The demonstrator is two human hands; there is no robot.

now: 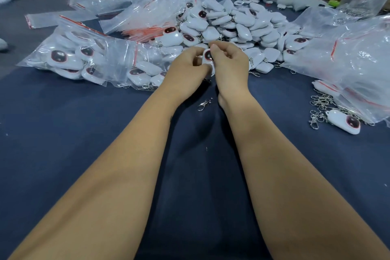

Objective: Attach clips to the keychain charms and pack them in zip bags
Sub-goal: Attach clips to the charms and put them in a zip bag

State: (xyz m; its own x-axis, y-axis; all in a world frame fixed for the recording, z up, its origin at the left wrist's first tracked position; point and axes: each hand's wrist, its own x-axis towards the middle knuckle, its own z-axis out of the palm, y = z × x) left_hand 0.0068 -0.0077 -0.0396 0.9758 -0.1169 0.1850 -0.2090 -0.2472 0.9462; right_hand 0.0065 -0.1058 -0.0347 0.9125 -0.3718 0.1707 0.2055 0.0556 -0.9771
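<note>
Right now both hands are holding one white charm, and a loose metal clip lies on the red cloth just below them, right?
Not quite: the cloth is dark blue, not red. The head view shows both the left hand and right hand holding one white charm, with the loose clip just below.

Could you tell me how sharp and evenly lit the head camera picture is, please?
Head view: wide-angle bending stretches the forearms; hands and held charm slightly soft; glare on the zip bags at right; soft shadows on the blue cloth.
</note>
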